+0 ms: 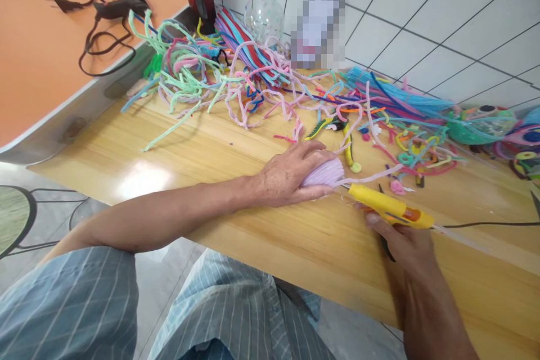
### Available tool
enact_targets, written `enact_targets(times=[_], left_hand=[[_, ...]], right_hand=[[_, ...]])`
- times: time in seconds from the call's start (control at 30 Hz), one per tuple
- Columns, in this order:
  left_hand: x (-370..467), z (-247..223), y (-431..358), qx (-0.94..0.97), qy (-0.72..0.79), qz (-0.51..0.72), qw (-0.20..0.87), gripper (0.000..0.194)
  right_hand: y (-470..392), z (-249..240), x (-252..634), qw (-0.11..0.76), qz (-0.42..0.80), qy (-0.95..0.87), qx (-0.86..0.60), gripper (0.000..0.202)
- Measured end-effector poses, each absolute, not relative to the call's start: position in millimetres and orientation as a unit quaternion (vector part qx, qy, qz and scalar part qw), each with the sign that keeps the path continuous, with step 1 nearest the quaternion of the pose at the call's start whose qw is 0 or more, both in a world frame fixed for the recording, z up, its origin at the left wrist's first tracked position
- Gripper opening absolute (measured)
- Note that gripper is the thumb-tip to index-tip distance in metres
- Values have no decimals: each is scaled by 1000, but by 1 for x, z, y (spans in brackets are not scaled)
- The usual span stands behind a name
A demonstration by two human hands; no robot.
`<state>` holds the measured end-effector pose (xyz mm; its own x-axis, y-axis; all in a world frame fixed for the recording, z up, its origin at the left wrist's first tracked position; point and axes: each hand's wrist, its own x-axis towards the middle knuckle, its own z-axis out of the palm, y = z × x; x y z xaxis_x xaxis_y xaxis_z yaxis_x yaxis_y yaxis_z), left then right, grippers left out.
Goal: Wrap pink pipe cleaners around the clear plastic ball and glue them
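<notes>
My left hand (pixel 295 174) is wrapped round a lilac bundle of wound pipe cleaner (pixel 327 173) just above the wooden table. One loose lilac strand (pixel 375 175) runs out from it to the right. In my right hand (pixel 405 242) is a yellow hot glue gun (pixel 379 199), its tip pointing left at the bundle's right end. Whether the tip touches the bundle, I cannot tell. A clear glue stick (pixel 459 238) sticks out of the gun's back. Yellow-and-black pliers (pixel 337 126) lie open just beyond my left hand.
Tangled pipe cleaners (pixel 253 81) in many colours spread along the tiled wall. A clear plastic ball (pixel 264 17) stands among them, with a green ball (pixel 478 124) farther right. A black cord (pixel 485 225) crosses the table's right side. A hair dryer-like black device (pixel 120 5) lies on the orange surface.
</notes>
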<state>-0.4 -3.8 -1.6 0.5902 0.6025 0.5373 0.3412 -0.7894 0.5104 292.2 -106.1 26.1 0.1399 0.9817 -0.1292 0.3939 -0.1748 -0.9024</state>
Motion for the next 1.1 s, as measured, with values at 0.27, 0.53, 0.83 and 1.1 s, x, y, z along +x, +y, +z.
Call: enact_targets(times=[0.27, 0.53, 0.83, 1.1], left_hand=[[-1, -1, -3, 877, 261, 366, 170, 67], [0, 0, -4, 877, 265, 355, 186, 68], [-1, 1, -4, 876, 266, 351, 198, 68], [-1, -1, -3, 876, 264, 358, 188, 67]], right_hand=[[-108, 20, 297, 373, 393, -520, -661, 40], [-107, 23, 294, 372, 386, -528, -658, 36], [-107, 26, 291, 373, 380, -509, -676, 41], [-110, 19, 301, 373, 373, -523, -669, 36]])
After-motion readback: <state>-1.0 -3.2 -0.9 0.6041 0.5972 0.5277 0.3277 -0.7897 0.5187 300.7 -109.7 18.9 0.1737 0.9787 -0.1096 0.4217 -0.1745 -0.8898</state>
